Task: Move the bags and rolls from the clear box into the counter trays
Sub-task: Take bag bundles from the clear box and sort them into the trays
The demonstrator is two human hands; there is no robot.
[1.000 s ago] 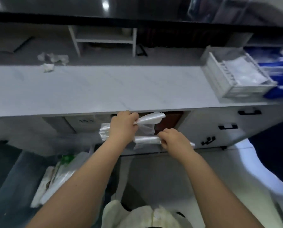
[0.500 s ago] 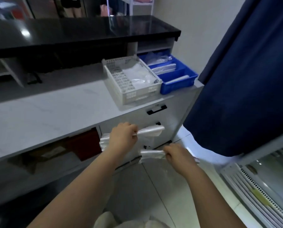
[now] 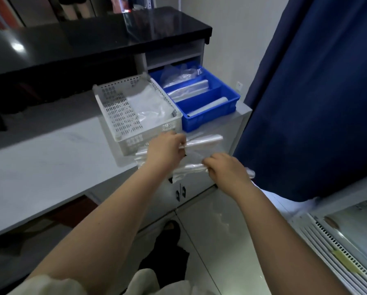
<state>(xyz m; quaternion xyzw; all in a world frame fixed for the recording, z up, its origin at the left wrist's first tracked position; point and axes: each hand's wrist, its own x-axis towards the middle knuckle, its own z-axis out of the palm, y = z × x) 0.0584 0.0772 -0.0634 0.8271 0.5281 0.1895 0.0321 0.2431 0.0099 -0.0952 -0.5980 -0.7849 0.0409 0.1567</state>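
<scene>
Hands (image 3: 167, 149) outstretched, clutching rolls (image 3: 204, 140) before trays (image 3: 123, 107).

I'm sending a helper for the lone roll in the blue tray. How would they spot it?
On the counter, two trays stand at the right end. In the blue tray, beside the white basket, the roll lies alone in the nearest compartment; farther compartments hold flat bags.

A dark blue curtain (image 3: 319, 92) hangs to my right, past the counter's end. A black shelf top (image 3: 93, 39) runs along the counter's back edge above me.
</scene>
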